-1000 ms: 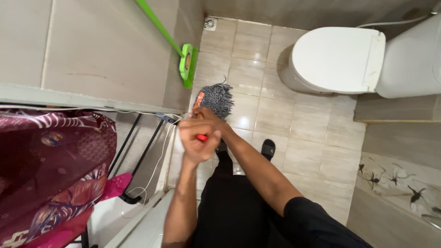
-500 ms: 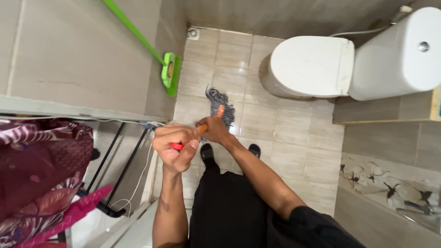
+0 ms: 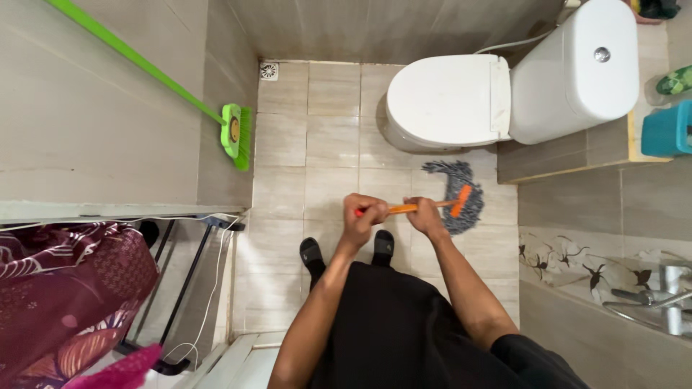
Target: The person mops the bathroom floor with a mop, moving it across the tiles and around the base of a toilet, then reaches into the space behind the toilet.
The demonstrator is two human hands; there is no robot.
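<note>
Your left hand (image 3: pixel 362 215) has its fingers clenched round the red top end of the mop handle (image 3: pixel 411 208), and your right hand (image 3: pixel 425 216) grips the orange shaft just beside it — both closed tight on the stick. The grey mop head (image 3: pixel 453 194) now lies on the tiled floor (image 3: pixel 328 144) at your right, close under the toilet (image 3: pixel 447 101), where a moment ago it sat ahead of your feet nearer the green broom (image 3: pixel 234 131) — so the wiping has swung across to the toilet side.

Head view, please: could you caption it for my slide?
Both hands, left hand and right hand, grip an orange-handled mop on the tiled floor beside a toilet.
</note>
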